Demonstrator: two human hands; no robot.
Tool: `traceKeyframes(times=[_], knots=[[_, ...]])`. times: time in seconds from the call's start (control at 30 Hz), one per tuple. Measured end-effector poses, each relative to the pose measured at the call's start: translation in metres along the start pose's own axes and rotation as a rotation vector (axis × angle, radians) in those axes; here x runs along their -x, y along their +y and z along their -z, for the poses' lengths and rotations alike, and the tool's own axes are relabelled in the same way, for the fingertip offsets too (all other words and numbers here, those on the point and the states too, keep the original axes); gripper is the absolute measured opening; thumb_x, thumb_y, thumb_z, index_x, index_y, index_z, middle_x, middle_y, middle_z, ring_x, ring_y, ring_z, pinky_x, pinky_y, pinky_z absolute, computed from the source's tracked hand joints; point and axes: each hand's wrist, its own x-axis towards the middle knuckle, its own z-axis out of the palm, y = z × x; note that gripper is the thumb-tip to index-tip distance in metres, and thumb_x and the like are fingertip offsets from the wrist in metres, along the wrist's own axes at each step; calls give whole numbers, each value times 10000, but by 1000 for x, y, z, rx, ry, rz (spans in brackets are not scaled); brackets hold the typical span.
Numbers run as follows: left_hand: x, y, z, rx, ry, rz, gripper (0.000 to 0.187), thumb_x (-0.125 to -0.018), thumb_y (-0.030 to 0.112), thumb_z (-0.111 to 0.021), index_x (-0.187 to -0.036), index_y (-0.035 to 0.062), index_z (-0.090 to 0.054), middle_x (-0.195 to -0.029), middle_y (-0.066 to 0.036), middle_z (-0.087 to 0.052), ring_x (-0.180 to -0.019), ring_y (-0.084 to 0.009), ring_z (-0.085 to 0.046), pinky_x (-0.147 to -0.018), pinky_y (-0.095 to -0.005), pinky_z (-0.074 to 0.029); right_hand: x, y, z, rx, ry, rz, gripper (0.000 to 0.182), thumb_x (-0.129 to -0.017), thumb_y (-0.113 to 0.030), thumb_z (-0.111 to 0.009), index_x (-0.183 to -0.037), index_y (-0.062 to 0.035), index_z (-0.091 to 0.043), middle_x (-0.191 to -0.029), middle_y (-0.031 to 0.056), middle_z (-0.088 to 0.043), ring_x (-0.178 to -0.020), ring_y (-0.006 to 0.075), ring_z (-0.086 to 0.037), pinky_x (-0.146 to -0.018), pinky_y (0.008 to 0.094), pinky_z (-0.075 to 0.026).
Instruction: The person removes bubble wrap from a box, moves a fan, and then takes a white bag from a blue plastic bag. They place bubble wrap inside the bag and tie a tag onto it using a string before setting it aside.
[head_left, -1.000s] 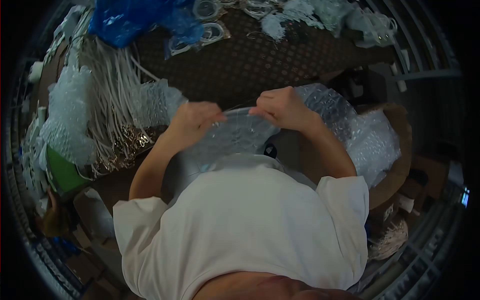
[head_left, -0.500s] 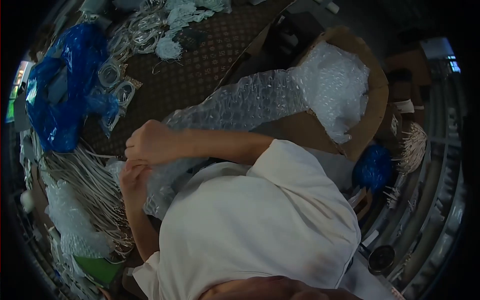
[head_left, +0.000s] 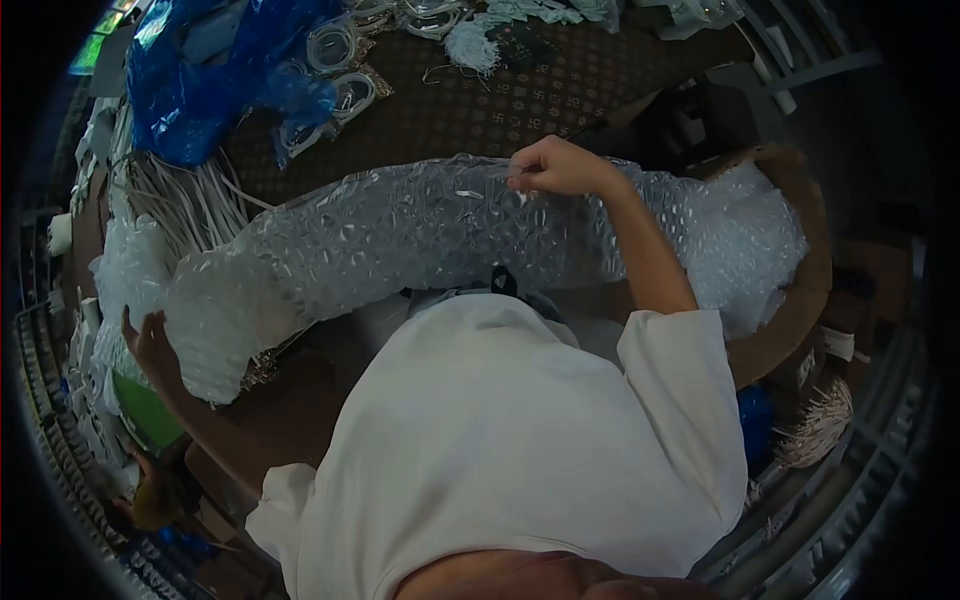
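A long sheet of clear bubble wrap stretches across the front of my body, from the left side to a bunched heap at the right. My right hand pinches its far edge near the middle, fingers closed on the plastic. At the left, my left hand is open with its fingers spread, beside the crumpled end of the sheet. The bunched part of the wrap rests within a brown cardboard box, whose torn rim curves around it.
A patterned brown cloth covers the table. Blue plastic film, coiled pale cables and a bundle of white cables lie at the left. Another cable bundle sits low at the right, beside a blue bag.
My hands have parted: the right has moved rightward along the wrap's edge, the left outward to the left. The bubble wrap now lies spread wider between both sides, and the view has shifted.
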Motion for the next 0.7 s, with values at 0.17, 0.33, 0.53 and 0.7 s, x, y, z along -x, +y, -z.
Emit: traceKeyframes(times=[0.17,0.33,0.53,0.7], knots=[[-54,199,35,1077,-308,-302,114,-842,44,-517,-809,-44,-582,-1097,-146,-524,-890,-218,-578,-727,-366,-477,-10,-32,0,54,-6,75,87,-794,-105,-583,-825,-31,-615,-631,11,-569,-575,85,-529,-564,250,-435],[-52,328,-62,1135,-399,-630,111,-828,77,-539,-784,-6,-480,-996,-135,-558,-897,-272,-560,-727,-329,-449,-7,-53,-13,132,28,329,129,-804,-154,-608,-754,-35,-614,-604,21,-524,-517,101,-489,-495,252,-392],[-33,345,-70,1021,-498,-515,59,-782,74,-580,-764,51,-528,-699,-88,-588,-602,-281,-574,-520,-340,-442,24,-53,-33,560,446,380,305,-796,-232,-616,-581,-41,-515,-549,55,-412,-466,189,-436,-440,294,-358],[-28,348,-17,841,-306,-742,59,-733,63,-603,-742,63,-544,-633,-68,-556,-550,-252,-556,-485,-336,-441,41,-49,-39,663,618,534,364,-778,-259,-628,-538,-63,-437,-539,58,-382,-461,195,-419,-419,307,-355]])
